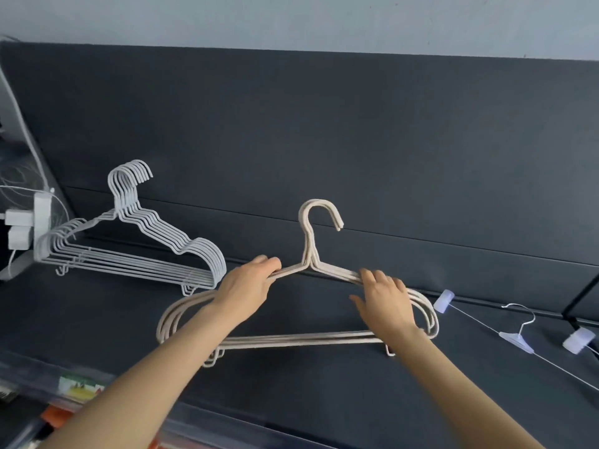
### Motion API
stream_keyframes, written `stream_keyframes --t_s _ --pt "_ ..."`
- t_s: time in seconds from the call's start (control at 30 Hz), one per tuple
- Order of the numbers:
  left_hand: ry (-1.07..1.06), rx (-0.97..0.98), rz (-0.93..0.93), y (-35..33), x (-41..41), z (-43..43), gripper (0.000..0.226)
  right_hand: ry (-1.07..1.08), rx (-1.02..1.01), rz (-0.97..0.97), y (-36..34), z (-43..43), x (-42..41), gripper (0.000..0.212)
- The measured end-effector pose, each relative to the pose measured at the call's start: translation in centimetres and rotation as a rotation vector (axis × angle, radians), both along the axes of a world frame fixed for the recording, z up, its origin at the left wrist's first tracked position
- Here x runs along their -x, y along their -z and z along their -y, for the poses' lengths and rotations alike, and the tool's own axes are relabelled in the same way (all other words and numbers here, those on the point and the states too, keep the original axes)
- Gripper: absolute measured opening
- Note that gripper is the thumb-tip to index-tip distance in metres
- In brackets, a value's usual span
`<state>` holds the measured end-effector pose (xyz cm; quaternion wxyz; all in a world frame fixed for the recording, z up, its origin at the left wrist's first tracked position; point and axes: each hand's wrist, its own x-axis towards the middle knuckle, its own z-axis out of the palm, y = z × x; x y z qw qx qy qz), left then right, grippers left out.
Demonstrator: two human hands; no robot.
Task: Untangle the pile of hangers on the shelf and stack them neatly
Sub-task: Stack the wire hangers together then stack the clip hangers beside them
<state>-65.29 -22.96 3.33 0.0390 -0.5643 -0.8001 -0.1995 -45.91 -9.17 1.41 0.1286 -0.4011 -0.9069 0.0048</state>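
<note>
At the centre of the frame a bundle of beige hangers [301, 338] is lying on the dark shelf [324, 157], hooks aligned and pointing toward the top. The left hand [249, 286] is gripping the bundle's left shoulder, while the right hand [385, 303] is resting on the right shoulder with fingers loosely spread. At centre left a neat stack of white hangers [136, 254] is sitting; a clear clip hanger [518, 335] is lying at lower right.

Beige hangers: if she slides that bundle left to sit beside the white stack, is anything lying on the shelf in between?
Nothing visible does. The dark shelf is bare between the beige hangers and the white stack. Both hands, left hand and right hand, already rest on the bundle.
</note>
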Motion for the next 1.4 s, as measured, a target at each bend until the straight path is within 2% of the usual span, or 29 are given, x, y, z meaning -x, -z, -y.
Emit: stream_keyframes --t_s 0.1,0.23,0.37,0.43,0.6,0.67,0.73,0.83,0.93,1.0,1.1,1.23,1.4 --pt "0.02 -0.038 0.0 0.5 -0.3 -0.4 0.009 -0.013 0.108 -0.086 -0.4 -0.5 -1.0 0.024" --pt "-0.058 0.013 0.008 1.3 -0.5 -0.5 0.015 -0.007 0.064 -0.139 0.1 -0.8 -2.9 0.019" --pt "-0.113 0.175 -0.207 1.4 -0.7 -0.1 0.018 0.095 0.019 -0.246 0.8 -1.3 -4.5 0.011" --pt "-0.132 0.191 -0.245 1.4 -1.0 -0.2 0.015 0.132 -0.013 -0.268 1.2 -1.0 -4.7 0.007" --pt "-0.211 0.16 -0.181 2.1 -1.4 -1.2 0.015 0.138 -0.147 -0.148 2.2 0.7 -3.9 0.03" --pt "-0.23 0.177 -0.127 3.0 -2.3 -1.2 0.015 0.153 -0.149 -0.141 3.0 1.0 -3.7 0.032" --pt "-0.221 0.114 -0.113 4.1 -3.5 -0.7 0.006 0.164 -0.147 -0.174 3.7 1.2 -3.8 0.034" --pt "-0.204 -0.009 -0.176 5.0 -3.6 -0.8 0.027 0.14 -0.218 -0.216 3.4 0.8 -3.9 0.039" --pt "-0.213 -0.132 -0.139 3.7 -3.3 -1.6 0.023 0.095 -0.29 -0.339 2.1 -0.1 -3.6 0.028" --pt "-0.22 -0.143 -0.126 3.4 -3.3 -2.0 0.021 0.078 -0.335 -0.367 1.8 -0.3 -3.4 0.026" --pt "-0.214 -0.104 -0.113 4.0 -3.3 -1.8 0.028 0.079 -0.348 -0.317 2.4 -0.1 -3.5 0.026" --pt "-0.195 -0.074 -0.099 3.8 -3.0 -2.0 0.016 0.162 -0.294 -0.231 2.2 -0.3 -2.8 0.032" --pt "-0.172 -0.071 -0.038 2.9 -4.0 -3.0 0.022 0.187 -0.157 -0.212 1.3 0.4 -1.1 0.016"
